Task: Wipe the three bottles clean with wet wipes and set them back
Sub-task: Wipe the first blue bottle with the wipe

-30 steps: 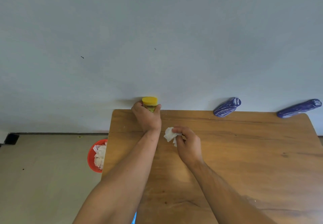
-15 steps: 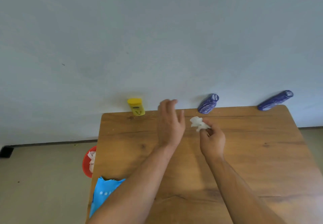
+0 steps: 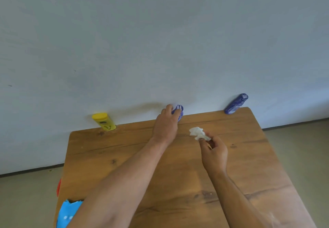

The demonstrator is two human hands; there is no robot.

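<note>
Tabletop [image 3: 124,156]: wooden, its far edge against the wall.
Yellow bottle [image 3: 104,121]: at the far edge near the left corner, no hand on it.
Middle blue bottle [image 3: 180,113]: midway along the far edge, largely covered by the left hand.
Right blue bottle [image 3: 235,103]: at the far right corner, untouched.
Left hand [image 3: 166,122]: fingers curled over the middle blue bottle, apparently clasping it, though the contact is partly hidden.
Right hand [image 3: 214,152]: above the tabletop's middle, fingertips pinching a crumpled wet wipe [image 3: 197,133].
Progress: by my judgement, the middle bottle's wipe is about to begin. The right one remains, and the yellow one's cleanliness cannot be read.
Near left corner: blue pack [image 3: 68,211].
</note>
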